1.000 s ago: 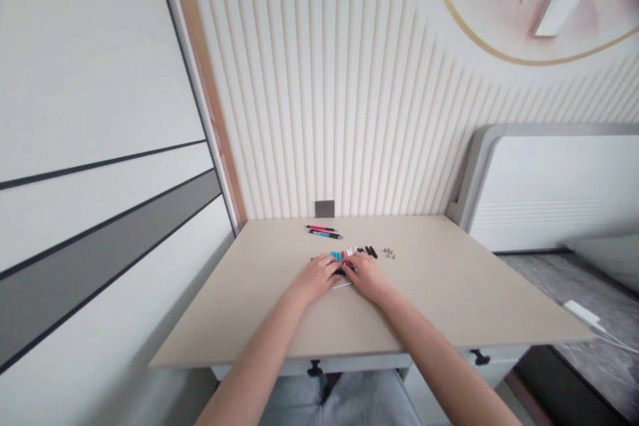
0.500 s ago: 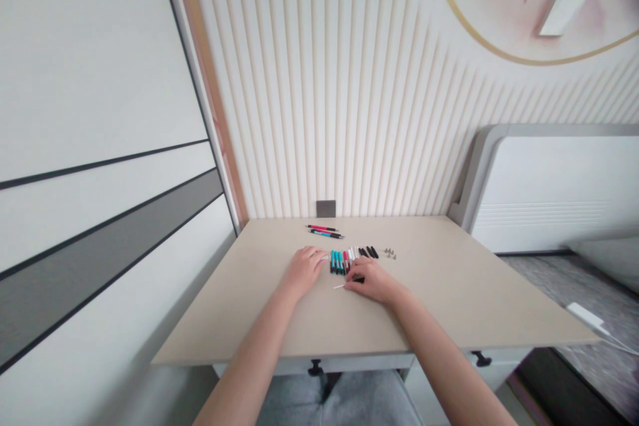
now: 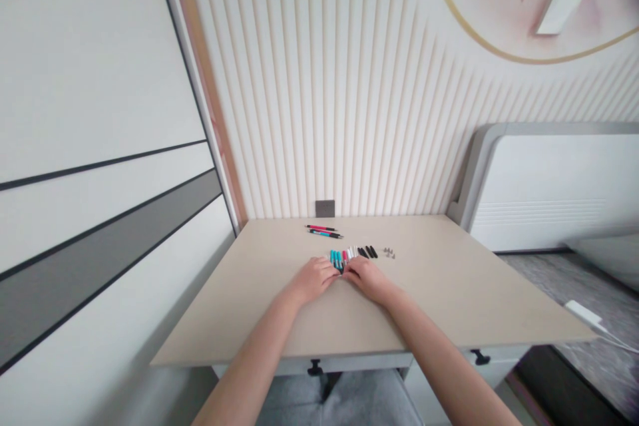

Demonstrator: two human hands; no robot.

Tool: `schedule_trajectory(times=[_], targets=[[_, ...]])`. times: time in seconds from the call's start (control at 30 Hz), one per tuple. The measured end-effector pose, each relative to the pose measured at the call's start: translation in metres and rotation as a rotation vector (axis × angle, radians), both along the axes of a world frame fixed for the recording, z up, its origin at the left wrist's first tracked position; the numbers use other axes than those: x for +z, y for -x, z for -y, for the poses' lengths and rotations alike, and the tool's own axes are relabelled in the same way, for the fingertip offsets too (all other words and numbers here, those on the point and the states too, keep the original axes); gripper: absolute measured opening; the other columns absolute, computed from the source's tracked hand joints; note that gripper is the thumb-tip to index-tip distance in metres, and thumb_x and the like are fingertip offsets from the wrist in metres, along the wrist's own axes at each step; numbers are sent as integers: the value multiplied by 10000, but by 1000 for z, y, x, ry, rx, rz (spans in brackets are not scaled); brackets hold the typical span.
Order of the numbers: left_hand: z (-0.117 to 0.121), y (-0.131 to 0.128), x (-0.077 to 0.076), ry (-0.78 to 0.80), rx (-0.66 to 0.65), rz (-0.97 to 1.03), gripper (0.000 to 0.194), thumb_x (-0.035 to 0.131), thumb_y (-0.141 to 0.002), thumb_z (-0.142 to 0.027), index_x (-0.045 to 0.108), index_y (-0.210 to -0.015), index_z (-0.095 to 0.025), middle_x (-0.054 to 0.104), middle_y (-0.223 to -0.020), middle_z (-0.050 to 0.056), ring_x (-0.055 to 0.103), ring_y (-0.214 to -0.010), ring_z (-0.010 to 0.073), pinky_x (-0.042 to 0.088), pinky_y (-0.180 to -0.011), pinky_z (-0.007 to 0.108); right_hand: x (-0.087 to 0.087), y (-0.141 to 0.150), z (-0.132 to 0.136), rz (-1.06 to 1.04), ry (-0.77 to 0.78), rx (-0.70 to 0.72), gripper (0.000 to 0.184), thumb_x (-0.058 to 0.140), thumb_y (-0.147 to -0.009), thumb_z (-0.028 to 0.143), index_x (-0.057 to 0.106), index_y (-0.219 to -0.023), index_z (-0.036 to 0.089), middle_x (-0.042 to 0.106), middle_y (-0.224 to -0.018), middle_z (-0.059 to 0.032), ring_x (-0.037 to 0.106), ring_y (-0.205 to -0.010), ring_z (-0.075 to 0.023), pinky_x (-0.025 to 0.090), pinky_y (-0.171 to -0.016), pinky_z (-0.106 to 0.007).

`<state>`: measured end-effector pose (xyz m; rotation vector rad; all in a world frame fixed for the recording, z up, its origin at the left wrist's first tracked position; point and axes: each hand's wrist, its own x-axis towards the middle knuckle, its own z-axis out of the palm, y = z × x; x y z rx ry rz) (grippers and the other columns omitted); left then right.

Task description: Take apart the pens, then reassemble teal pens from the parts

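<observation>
My left hand (image 3: pixel 314 279) is closed, its fingertips pinched together at the near ends of the turquoise pen barrels (image 3: pixel 335 258). What it pinches is too small and hidden to make out. My right hand (image 3: pixel 368 277) meets it from the right, thumb and fingers closed on a thin white pen refill (image 3: pixel 342 273), of which only a sliver shows between the hands. Just behind my fingers lie a red pen barrel (image 3: pixel 345 255) and several white tubes (image 3: pixel 352 252). Black grip pieces (image 3: pixel 368 252) lie in a row to their right.
Several small metallic cone tips (image 3: pixel 389 252) lie right of the black pieces. A red pen (image 3: pixel 321 227) and a blue pen (image 3: pixel 325 233) rest near the back of the beige desk (image 3: pixel 239 306). A ribbed wall stands behind, a white cabinet (image 3: pixel 90 246) on the left.
My left hand has moved right and toward me, away from the left of the barrels. My right hand has shifted slightly away from me with the refill, and the fingertips now meet.
</observation>
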<state>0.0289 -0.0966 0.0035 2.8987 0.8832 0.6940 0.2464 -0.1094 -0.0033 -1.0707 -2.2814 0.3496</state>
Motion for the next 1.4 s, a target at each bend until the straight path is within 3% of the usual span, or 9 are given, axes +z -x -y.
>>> schedule_trajectory(times=[0.17,0.43,0.8,1.4], targets=[[-6,2,-2,3,66,18,204,470,-959,-249,667,-943,-201,678,-921,56,595,-899,193,452,-835,335,-1,2,-2,-64,41,-6,191,496,-948,288,648,-880,195,635,-885,-34,572,-832,-160,437,-771,-264],[-10,15,-4,47,224,213,222,449,-971,-294,646,-946,-195,651,-913,53,573,-885,186,456,-814,327,-5,-8,-8,-72,45,-120,288,456,-969,355,677,-872,199,639,-908,-56,585,-834,-167,442,-786,-274],[-15,21,-2,74,314,349,212,442,-961,-265,631,-902,-188,632,-903,52,570,-888,191,463,-815,326,-4,-8,-7,-60,56,-173,303,437,-965,350,695,-926,195,680,-896,-56,605,-816,-176,425,-755,-263],[-16,19,-6,103,250,354,238,427,-969,-298,640,-960,-194,645,-935,57,581,-921,194,474,-858,345,-4,-9,-11,-152,42,-191,278,466,-942,354,675,-849,195,684,-834,-46,598,-759,-172,410,-702,-257]])
